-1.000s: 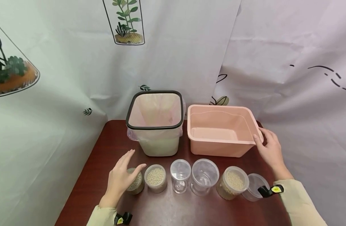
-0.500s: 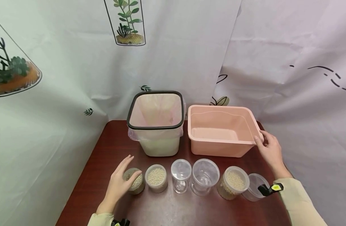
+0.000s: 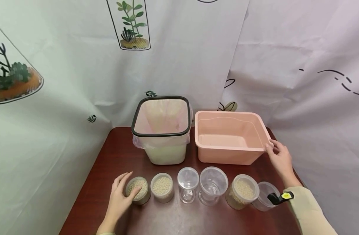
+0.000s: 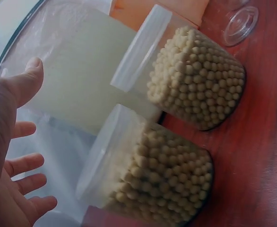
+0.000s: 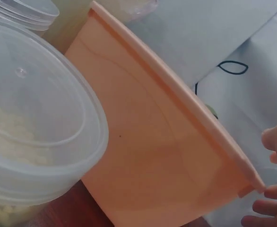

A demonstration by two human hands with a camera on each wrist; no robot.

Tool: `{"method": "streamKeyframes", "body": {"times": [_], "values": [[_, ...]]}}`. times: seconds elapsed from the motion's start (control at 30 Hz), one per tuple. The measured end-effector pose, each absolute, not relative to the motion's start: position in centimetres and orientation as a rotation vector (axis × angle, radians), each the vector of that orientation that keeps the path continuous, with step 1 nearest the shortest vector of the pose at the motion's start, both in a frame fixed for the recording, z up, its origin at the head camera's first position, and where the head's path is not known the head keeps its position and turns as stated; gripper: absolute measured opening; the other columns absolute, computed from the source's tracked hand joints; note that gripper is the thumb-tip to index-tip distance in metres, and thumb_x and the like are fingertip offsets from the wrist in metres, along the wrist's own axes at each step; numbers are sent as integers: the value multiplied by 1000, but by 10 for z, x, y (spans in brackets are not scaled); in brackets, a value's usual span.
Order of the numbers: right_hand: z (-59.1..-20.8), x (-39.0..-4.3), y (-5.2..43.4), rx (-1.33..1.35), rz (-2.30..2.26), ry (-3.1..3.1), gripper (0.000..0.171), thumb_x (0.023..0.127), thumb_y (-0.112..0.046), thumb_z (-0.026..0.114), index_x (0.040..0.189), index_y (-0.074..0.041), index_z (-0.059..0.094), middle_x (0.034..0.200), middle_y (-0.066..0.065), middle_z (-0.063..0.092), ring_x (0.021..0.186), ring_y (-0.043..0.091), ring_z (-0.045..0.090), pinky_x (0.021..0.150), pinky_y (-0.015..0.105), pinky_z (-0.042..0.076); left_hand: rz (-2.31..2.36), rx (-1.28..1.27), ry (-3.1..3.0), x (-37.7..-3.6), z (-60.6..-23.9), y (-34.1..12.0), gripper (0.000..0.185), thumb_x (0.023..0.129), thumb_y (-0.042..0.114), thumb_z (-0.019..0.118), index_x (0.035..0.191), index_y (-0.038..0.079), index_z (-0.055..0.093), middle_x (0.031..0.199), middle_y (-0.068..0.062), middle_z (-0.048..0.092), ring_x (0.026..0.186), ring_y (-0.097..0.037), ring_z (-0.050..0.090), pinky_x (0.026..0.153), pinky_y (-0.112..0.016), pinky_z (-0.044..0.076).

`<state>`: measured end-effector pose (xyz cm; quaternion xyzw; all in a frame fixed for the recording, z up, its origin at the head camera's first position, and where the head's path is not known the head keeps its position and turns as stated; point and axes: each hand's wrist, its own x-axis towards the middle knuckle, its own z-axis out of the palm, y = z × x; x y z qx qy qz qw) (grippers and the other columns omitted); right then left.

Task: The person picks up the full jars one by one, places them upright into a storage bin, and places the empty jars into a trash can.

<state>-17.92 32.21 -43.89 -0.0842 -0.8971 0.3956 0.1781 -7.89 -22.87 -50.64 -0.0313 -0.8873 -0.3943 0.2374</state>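
My left hand (image 3: 118, 197) hovers at the leftmost jar (image 3: 142, 192) of pale round beads or beans, thumb and fingers spread around its top in the head view. The left wrist view shows the relaxed fingers (image 4: 32, 182) apart from this lidded jar (image 4: 164, 175). A second similar jar (image 3: 162, 188) stands just right of it. At the far right, my right hand (image 3: 280, 162) is by the front right corner of a pink plastic tub (image 3: 229, 156). In the right wrist view, loosely bent fingers (image 5: 276, 191) lie right at the rim's corner.
Two clear footed containers (image 3: 187, 186) stand mid-row. Right of them are a lidded jar (image 3: 241, 192) with pale contents and a clear tub (image 3: 265, 195). A lined bin (image 3: 167, 153) with a black rim stands behind, on the dark red table (image 3: 109, 156), before a printed cloth (image 3: 179, 65).
My left hand has come down and nearer to me, beside the leftmost jar. The right hand has slipped slightly down at the pink tub's corner. The containers stay in place.
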Motion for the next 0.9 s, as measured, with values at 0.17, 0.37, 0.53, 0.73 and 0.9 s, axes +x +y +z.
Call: {"method": "streamKeyframes", "body": {"times": [0.17, 0.37, 0.53, 0.73, 0.9], "values": [[-443, -182, 324, -278, 1149, -2562, 52, 95, -32, 49, 133, 3, 44, 123, 32, 43, 111, 47, 46, 83, 52, 38, -1127, -6, -2438, -72, -518, -229, 70, 66, 15, 84, 128, 10, 53, 131, -19, 41, 120, -42, 30, 86, -57, 29], [-447, -183, 328, -310, 1193, -2577, 55, 94, -34, 50, 133, 3, 44, 127, 29, 46, 111, 40, 44, 83, 49, 37, -1173, 52, -2474, -68, -528, -226, 80, 64, 17, 85, 133, 7, 46, 133, -22, 36, 122, -42, 27, 87, -57, 28], [-448, -184, 329, -311, 1203, -2577, 54, 95, -34, 49, 134, 2, 43, 128, 29, 46, 110, 39, 46, 78, 38, 39, -1210, 85, -2503, -65, -532, -222, 81, 66, 21, 84, 136, 8, 43, 134, -22, 34, 124, -42, 26, 88, -59, 27], [-452, -187, 330, -357, 1293, -2520, 52, 94, -32, 52, 134, 0, 44, 118, 21, 51, 89, 11, 50, 66, 14, 40, -1257, 81, -2499, -65, -540, -220, 82, 64, 20, 86, 134, 7, 45, 134, -22, 34, 124, -40, 32, 91, -58, 30], [-475, -196, 341, -368, 1502, -2423, 52, 93, -29, 56, 135, -2, 43, 115, 15, 49, 79, -6, 49, 63, 13, 48, -1265, 80, -2487, -62, -546, -220, 86, 59, 17, 88, 133, 6, 46, 134, -21, 34, 123, -37, 35, 98, -35, 32]]}}
